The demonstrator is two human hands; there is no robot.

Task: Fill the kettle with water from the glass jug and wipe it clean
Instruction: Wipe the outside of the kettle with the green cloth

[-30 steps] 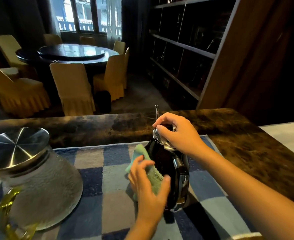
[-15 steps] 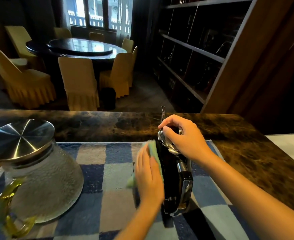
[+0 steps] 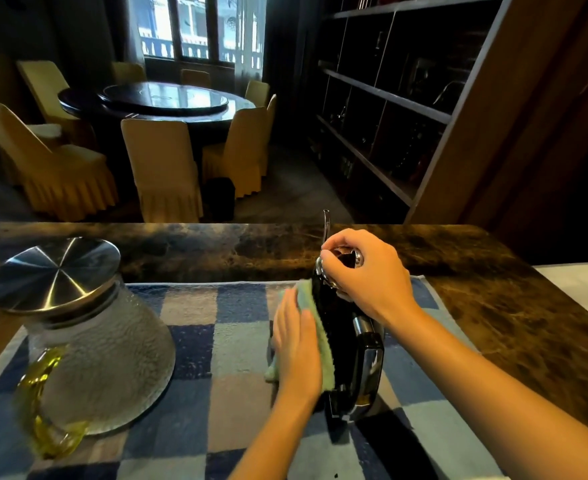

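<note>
On checked mat (image 3: 195, 341), mid tabletop (image 3: 493, 306): black kettle (image 3: 341, 327) upright. Fingers of right hand (image 3: 365, 275) curl round kettle top, steadying against wiping push. Flat left hand (image 3: 297, 344), fingers straight, presses green cloth (image 3: 322, 341) to kettle's left side. Lidded glass jug (image 3: 88, 348) parked well left; pouring likely done.

Dim dining room: a round dark table (image 3: 160, 102) ringed by yellow-covered chairs (image 3: 162, 164), daylight from tall windows (image 3: 199, 26) behind, dark wooden shelving (image 3: 382, 98) along the right wall.

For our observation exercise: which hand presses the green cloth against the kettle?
The left hand, flat on the cloth; the right hand grips the kettle from above.
</note>
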